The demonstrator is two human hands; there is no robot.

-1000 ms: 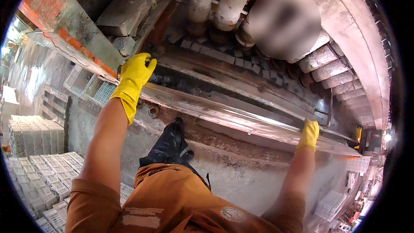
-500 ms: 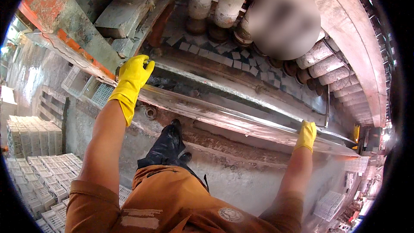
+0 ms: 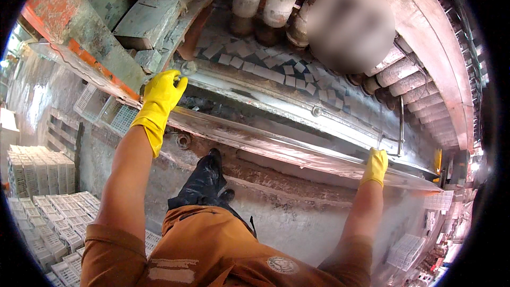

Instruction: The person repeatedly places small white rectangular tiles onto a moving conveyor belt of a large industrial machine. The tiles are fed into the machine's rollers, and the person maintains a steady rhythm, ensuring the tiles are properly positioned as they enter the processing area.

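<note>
Yellow rubber gloves cover both my hands. My left hand [image 3: 163, 92] is at the left end of a long, thin, shiny panel [image 3: 260, 141], beside an orange-edged metal frame [image 3: 101, 72]. Its fingers curl over the panel's upper edge, with the thumb bent toward them; the grip is partly hidden. Toward the panel's right end, my right hand [image 3: 376, 166] is closed over the same edge. The panel runs in front of me between my body and a machine bed, where several pale square tiles [image 3: 259, 71] lie. A metal rail [image 3: 265, 101] stretches along the bed's near side.
Thick upright cylinders [image 3: 279, 2] stand over the tiles beneath a curved beam [image 3: 425, 21]. White plastic crates [image 3: 40, 170] are stacked at the left, and more crates [image 3: 406, 252] stand at the right. A round blurred patch hides part of the machine.
Both hands stay almost where they were on the panel. The metal rail behind it now looks brighter and more exposed, and the view has shifted slightly.
</note>
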